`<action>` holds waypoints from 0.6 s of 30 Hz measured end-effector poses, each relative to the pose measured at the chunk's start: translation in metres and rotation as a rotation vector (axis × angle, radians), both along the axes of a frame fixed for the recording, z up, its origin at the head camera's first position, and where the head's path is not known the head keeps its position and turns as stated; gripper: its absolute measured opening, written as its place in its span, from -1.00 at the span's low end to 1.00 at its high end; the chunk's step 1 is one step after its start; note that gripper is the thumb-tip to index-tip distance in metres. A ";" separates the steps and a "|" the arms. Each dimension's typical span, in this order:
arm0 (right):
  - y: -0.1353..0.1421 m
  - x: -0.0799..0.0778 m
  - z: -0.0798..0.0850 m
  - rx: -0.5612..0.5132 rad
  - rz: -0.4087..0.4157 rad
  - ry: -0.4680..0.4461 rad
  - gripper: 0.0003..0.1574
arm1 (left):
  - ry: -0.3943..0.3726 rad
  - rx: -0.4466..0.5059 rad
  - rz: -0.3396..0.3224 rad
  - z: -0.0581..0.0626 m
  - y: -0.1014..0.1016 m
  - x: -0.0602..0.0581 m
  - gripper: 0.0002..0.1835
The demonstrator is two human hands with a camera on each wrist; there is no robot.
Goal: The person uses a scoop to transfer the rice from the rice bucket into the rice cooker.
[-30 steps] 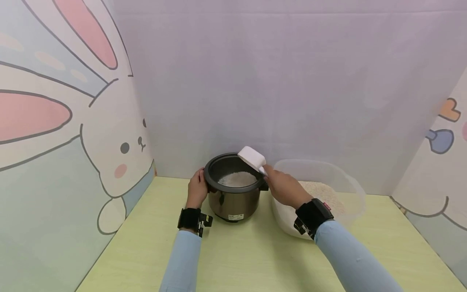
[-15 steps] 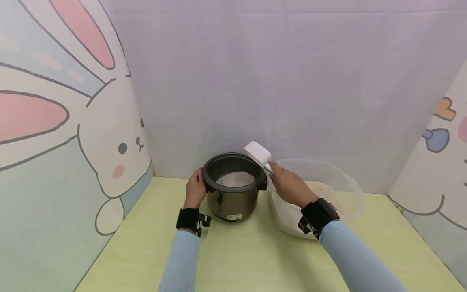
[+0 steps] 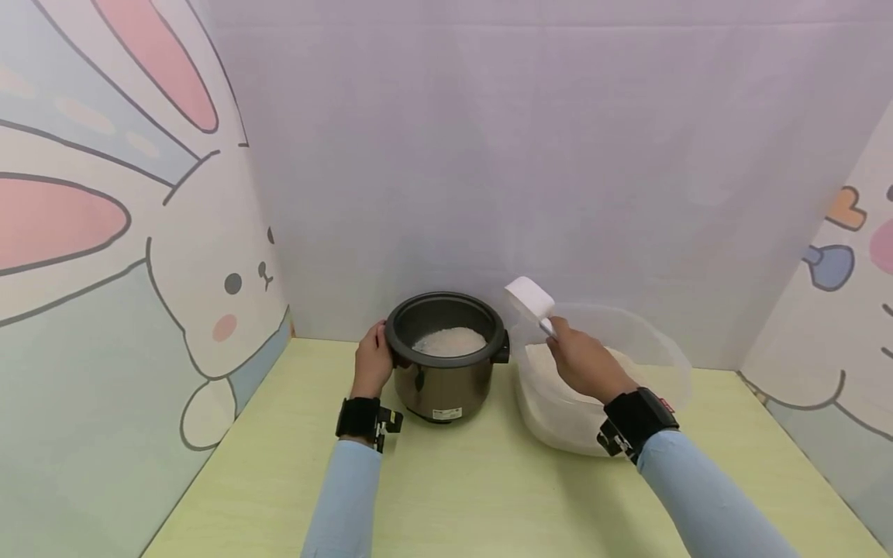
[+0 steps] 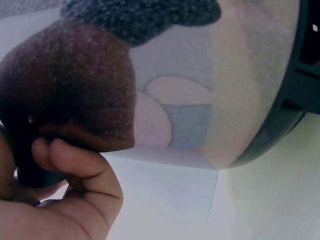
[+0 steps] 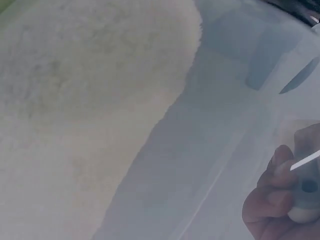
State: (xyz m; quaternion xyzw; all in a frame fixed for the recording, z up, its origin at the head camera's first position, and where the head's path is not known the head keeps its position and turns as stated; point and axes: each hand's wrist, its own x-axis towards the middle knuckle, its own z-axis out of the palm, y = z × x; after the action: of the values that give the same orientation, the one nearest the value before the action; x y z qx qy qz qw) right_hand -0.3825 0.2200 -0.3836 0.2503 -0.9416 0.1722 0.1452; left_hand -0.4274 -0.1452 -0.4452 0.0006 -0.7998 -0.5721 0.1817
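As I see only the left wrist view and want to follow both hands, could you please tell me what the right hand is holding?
Observer: In the head view, the right hand grips a scoop by its handle.
Operator: Thank you; may I also ask whether there is anything inside the cooker?
Observer: Yes, the head view shows what looks like white rice inside it.
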 end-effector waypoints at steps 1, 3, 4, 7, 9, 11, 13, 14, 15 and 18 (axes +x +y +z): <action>0.006 0.000 -0.002 0.002 -0.008 -0.003 -0.52 | 0.004 -0.002 -0.001 0.000 0.000 0.000 -0.53; 0.016 0.001 -0.004 0.002 -0.019 -0.014 -0.53 | 0.008 0.003 -0.006 0.000 0.001 0.000 -0.54; 0.021 0.001 -0.006 0.001 -0.025 -0.021 -0.53 | 0.011 0.003 -0.008 0.000 0.001 -0.001 -0.54; 0.034 0.001 -0.008 0.002 -0.039 -0.049 -0.55 | 0.013 0.005 -0.010 0.000 0.001 -0.001 -0.54; 0.040 0.002 -0.010 0.002 -0.052 -0.077 -0.56 | 0.011 0.003 -0.008 0.000 0.002 -0.001 -0.54; 0.045 0.001 -0.012 0.008 -0.067 -0.101 -0.57 | 0.007 0.000 -0.006 0.001 0.002 -0.001 -0.54; 0.048 0.001 -0.014 0.011 -0.079 -0.122 -0.59 | 0.007 -0.006 -0.003 0.001 0.002 0.000 -0.54; 0.050 0.000 -0.015 0.011 -0.084 -0.135 -0.59 | 0.008 -0.004 -0.002 0.001 0.001 0.000 -0.54; 0.050 0.000 -0.015 0.013 -0.088 -0.150 -0.60 | 0.009 -0.002 -0.002 0.002 0.001 0.001 -0.54; 0.051 -0.001 -0.016 0.023 -0.110 -0.189 -0.64 | 0.015 -0.004 -0.002 0.002 0.001 0.001 -0.54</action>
State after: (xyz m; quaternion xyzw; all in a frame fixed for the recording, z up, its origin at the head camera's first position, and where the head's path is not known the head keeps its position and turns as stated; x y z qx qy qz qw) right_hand -0.3834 0.2713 -0.4001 0.1827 -0.9653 0.1760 0.0620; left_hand -0.4265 -0.1444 -0.4427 -0.0047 -0.7997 -0.5704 0.1872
